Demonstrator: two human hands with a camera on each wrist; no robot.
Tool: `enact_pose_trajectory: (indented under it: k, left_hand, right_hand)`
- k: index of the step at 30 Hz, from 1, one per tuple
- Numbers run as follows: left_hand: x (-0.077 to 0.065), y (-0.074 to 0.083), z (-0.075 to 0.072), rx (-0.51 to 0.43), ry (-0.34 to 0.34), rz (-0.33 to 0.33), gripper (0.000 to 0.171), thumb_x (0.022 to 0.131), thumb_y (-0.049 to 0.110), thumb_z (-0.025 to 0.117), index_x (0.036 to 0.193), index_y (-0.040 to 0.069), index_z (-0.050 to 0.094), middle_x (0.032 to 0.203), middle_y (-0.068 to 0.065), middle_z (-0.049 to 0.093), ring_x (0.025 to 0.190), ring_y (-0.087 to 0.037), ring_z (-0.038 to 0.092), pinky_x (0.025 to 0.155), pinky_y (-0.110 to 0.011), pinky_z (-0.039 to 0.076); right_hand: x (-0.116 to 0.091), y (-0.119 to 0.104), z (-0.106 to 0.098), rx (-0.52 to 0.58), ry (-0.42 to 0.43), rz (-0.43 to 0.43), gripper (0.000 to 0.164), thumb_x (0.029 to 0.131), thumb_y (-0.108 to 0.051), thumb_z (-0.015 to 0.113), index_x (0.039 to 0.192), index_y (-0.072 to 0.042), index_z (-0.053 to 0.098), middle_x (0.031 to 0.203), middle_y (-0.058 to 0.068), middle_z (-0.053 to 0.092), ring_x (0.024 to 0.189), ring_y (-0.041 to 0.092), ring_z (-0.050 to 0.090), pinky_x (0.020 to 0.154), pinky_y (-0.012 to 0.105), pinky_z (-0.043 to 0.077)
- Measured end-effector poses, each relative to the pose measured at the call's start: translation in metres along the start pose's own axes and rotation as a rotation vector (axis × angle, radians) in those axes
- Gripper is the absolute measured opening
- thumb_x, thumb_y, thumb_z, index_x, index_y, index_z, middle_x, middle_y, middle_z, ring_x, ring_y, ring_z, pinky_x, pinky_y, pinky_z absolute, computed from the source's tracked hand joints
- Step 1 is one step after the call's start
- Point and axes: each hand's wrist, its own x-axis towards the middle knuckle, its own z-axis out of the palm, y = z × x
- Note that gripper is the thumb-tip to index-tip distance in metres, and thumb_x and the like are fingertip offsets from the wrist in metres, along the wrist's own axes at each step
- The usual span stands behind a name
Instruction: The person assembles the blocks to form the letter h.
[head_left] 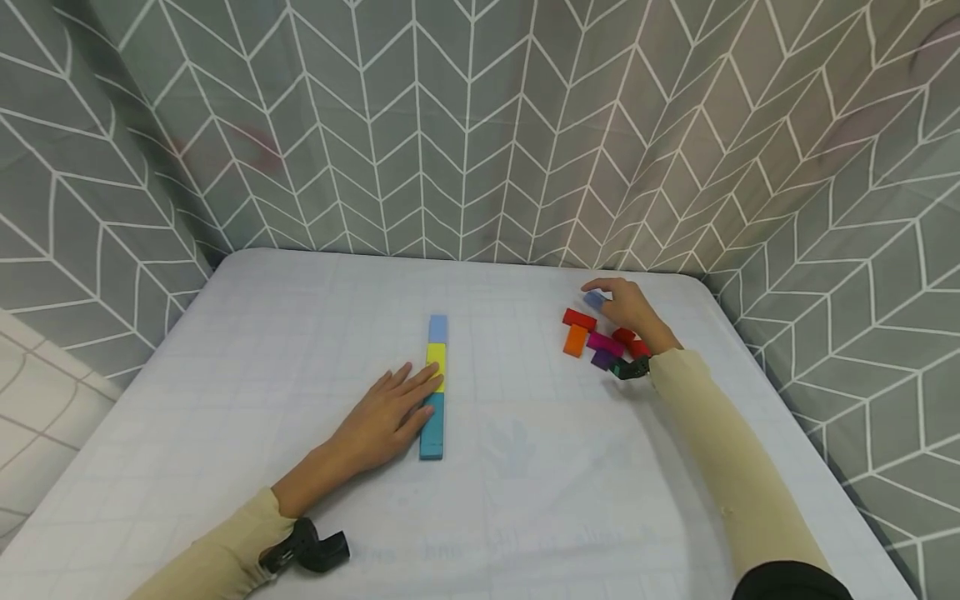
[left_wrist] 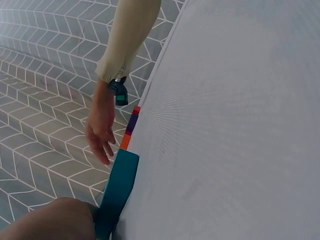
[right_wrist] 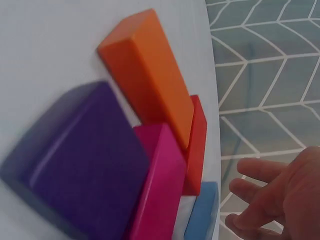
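A straight row of blocks lies on the white table: a light blue block (head_left: 438, 328) at the far end, a yellow block (head_left: 436, 357) in the middle and a longer teal block (head_left: 432, 433) nearest me. My left hand (head_left: 381, 423) rests against the row from the left, fingers extended over the yellow block and thumb at the teal one. At the back right, my right hand (head_left: 628, 305) hovers above another blue block (head_left: 594, 299), its fingers apart and slightly bent. In the right wrist view that blue block (right_wrist: 202, 212) lies on the table beside the fingers, not between them.
Beside my right hand sits a loose cluster: a red block (head_left: 579, 319), an orange block (head_left: 575, 341), a magenta block (head_left: 604, 343), a purple block (head_left: 602, 359) and more red pieces (head_left: 639, 348) partly under the wrist. A patterned curtain (head_left: 480, 133) borders the table's back and sides.
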Motion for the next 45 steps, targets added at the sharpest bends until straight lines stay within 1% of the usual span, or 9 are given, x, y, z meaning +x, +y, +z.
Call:
enact_pose_trajectory:
  k: [4, 6, 9, 15, 18, 21, 27, 30, 45]
  left_hand:
    - [0.000, 0.000, -0.001, 0.001, 0.010, 0.004, 0.052, 0.110, 0.032, 0.055, 0.156, 0.009, 0.050, 0.165, -0.006, 0.037, 0.151, -0.041, 0.027, 0.121, -0.062, 0.018]
    - [0.000, 0.000, -0.002, 0.002, 0.014, 0.007, 0.051, 0.110, 0.031, 0.055, 0.156, 0.009, 0.050, 0.165, -0.007, 0.037, 0.151, -0.042, 0.027, 0.121, -0.062, 0.019]
    - [0.000, 0.000, -0.002, 0.001, 0.018, 0.011, 0.051, 0.110, 0.031, 0.055, 0.156, 0.009, 0.050, 0.164, -0.007, 0.038, 0.151, -0.043, 0.028, 0.120, -0.062, 0.019]
    - [0.000, 0.001, -0.003, 0.000, 0.005, 0.008, 0.051, 0.110, 0.032, 0.054, 0.156, 0.010, 0.049, 0.165, -0.006, 0.037, 0.151, -0.042, 0.028, 0.121, -0.061, 0.019]
    - [0.000, 0.001, -0.003, -0.004, 0.007, 0.008, 0.051, 0.110, 0.031, 0.054, 0.156, 0.010, 0.050, 0.165, -0.006, 0.037, 0.151, -0.042, 0.028, 0.121, -0.061, 0.019]
    - [0.001, 0.001, -0.003, -0.002, 0.007, 0.008, 0.052, 0.110, 0.032, 0.054, 0.156, 0.010, 0.049, 0.165, -0.006, 0.037, 0.151, -0.042, 0.028, 0.121, -0.061, 0.018]
    - [0.001, 0.001, -0.002, 0.001, 0.005, 0.013, 0.052, 0.110, 0.032, 0.054, 0.156, 0.010, 0.049, 0.165, -0.006, 0.037, 0.151, -0.042, 0.028, 0.121, -0.061, 0.019]
    - [0.001, 0.001, -0.002, 0.001, 0.002, 0.011, 0.052, 0.110, 0.032, 0.054, 0.156, 0.010, 0.049, 0.165, -0.006, 0.036, 0.151, -0.042, 0.028, 0.121, -0.061, 0.019]
    - [0.000, 0.000, -0.001, 0.004, 0.014, 0.019, 0.051, 0.110, 0.032, 0.054, 0.156, 0.009, 0.050, 0.164, -0.006, 0.038, 0.151, -0.042, 0.029, 0.122, -0.059, 0.019]
  right_hand:
    - [0.003, 0.002, 0.000, -0.009, -0.018, 0.023, 0.058, 0.089, 0.009, 0.047, 0.145, -0.005, 0.060, 0.155, 0.030, 0.040, 0.133, 0.049, 0.040, 0.059, 0.036, 0.053]
    - [0.003, 0.002, 0.001, -0.016, -0.034, 0.031, 0.059, 0.089, 0.009, 0.050, 0.146, -0.006, 0.058, 0.156, 0.030, 0.039, 0.136, 0.049, 0.038, 0.071, 0.044, 0.058]
    - [0.003, 0.004, 0.002, -0.040, -0.076, 0.027, 0.063, 0.088, 0.009, 0.053, 0.149, -0.005, 0.056, 0.158, 0.028, 0.038, 0.141, 0.049, 0.034, 0.091, 0.054, 0.055]
    - [0.003, 0.009, 0.004, -0.086, -0.135, -0.020, 0.068, 0.080, 0.014, 0.060, 0.147, 0.002, 0.056, 0.164, 0.021, 0.033, 0.149, 0.047, 0.024, 0.092, 0.053, 0.055]
    - [0.003, 0.010, 0.004, -0.112, -0.133, -0.053, 0.067, 0.080, 0.014, 0.060, 0.146, 0.004, 0.056, 0.164, 0.022, 0.033, 0.150, 0.047, 0.023, 0.108, 0.058, 0.043]
    - [0.004, 0.011, 0.004, -0.130, -0.142, -0.064, 0.066, 0.083, 0.011, 0.060, 0.148, 0.004, 0.053, 0.163, 0.024, 0.033, 0.149, 0.049, 0.025, 0.116, 0.063, 0.030]
    - [0.003, 0.009, 0.001, -0.087, -0.161, 0.041, 0.070, 0.091, 0.000, 0.065, 0.157, 0.000, 0.041, 0.150, 0.032, 0.043, 0.128, 0.049, 0.045, 0.104, 0.060, 0.046]
    - [0.003, 0.009, -0.001, -0.066, -0.156, 0.070, 0.070, 0.092, -0.003, 0.066, 0.156, 0.003, 0.039, 0.140, 0.035, 0.049, 0.121, 0.049, 0.050, 0.102, 0.059, 0.048]
    - [0.002, 0.014, 0.001, -0.025, -0.091, 0.067, 0.062, 0.096, -0.010, 0.070, 0.150, 0.007, 0.046, 0.130, 0.035, 0.058, 0.107, 0.045, 0.060, 0.097, 0.055, 0.053]
